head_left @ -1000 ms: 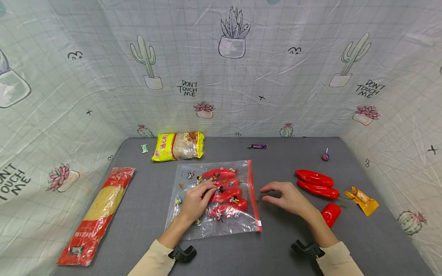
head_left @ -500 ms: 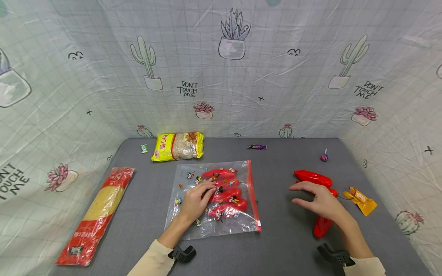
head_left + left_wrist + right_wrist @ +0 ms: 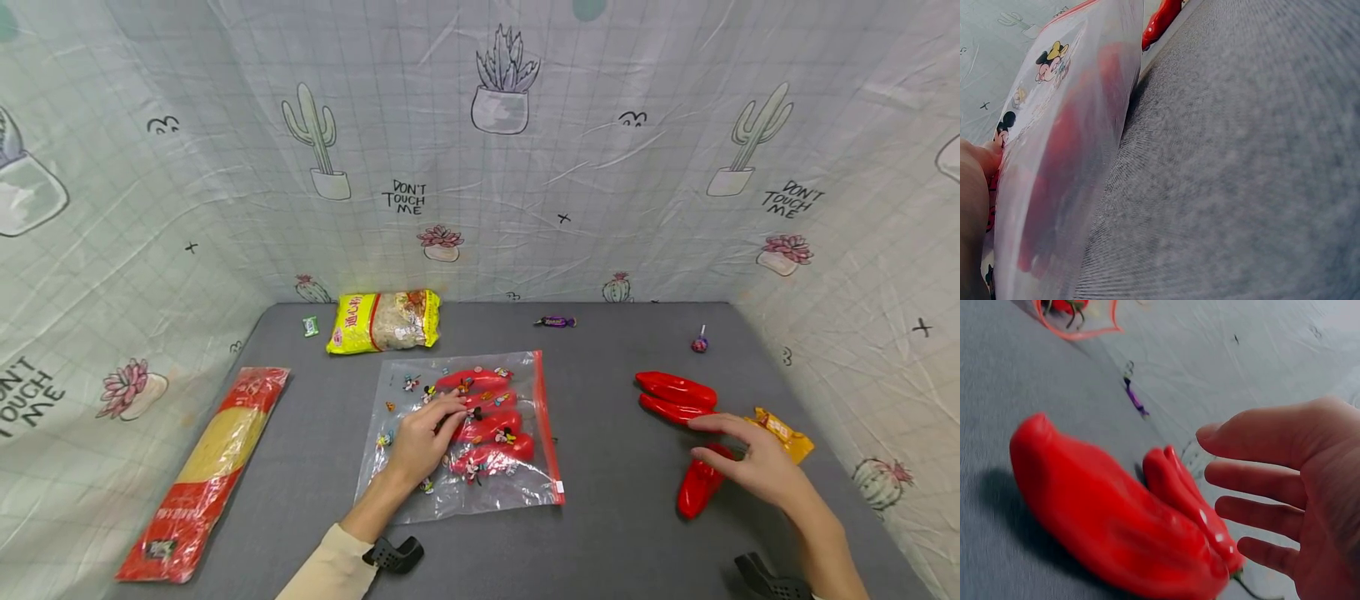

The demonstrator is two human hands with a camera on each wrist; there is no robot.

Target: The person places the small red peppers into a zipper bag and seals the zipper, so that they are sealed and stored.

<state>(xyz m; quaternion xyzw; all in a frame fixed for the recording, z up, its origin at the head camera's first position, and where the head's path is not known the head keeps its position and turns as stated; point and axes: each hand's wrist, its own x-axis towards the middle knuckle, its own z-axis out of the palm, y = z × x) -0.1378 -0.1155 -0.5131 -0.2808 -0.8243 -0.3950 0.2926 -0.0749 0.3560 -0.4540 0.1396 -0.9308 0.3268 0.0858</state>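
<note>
A clear zip bag [image 3: 465, 496] with a red zip edge and cartoon prints lies mid-table, with several red peppers [image 3: 491, 427] inside. My left hand [image 3: 420, 437] pinches its upper film; in the right wrist view the bag's red-edged mouth [image 3: 1075, 335] gapes. My right hand [image 3: 761, 462] hovers with fingers spread at a loose red pepper [image 3: 697, 492], apart from it in the right wrist view, where that pepper [image 3: 1110, 512] looms large. Two more loose peppers [image 3: 675, 389] lie side by side just beyond, also seen behind it in the right wrist view.
An orange packet [image 3: 783, 433] lies beyond my right hand. Along the back are a yellow food bag [image 3: 386, 321], a green-wrapped sweet [image 3: 311, 326], a purple-wrapped sweet [image 3: 557, 322] and a lollipop [image 3: 700, 342]. At the left lies a long red noodle packet [image 3: 210, 471]. Patterned cloth walls enclose the table.
My right hand has moved right, from beside the bag's zip edge to the loose pepper, with fingers parted. My left hand has kept its place on the bag.
</note>
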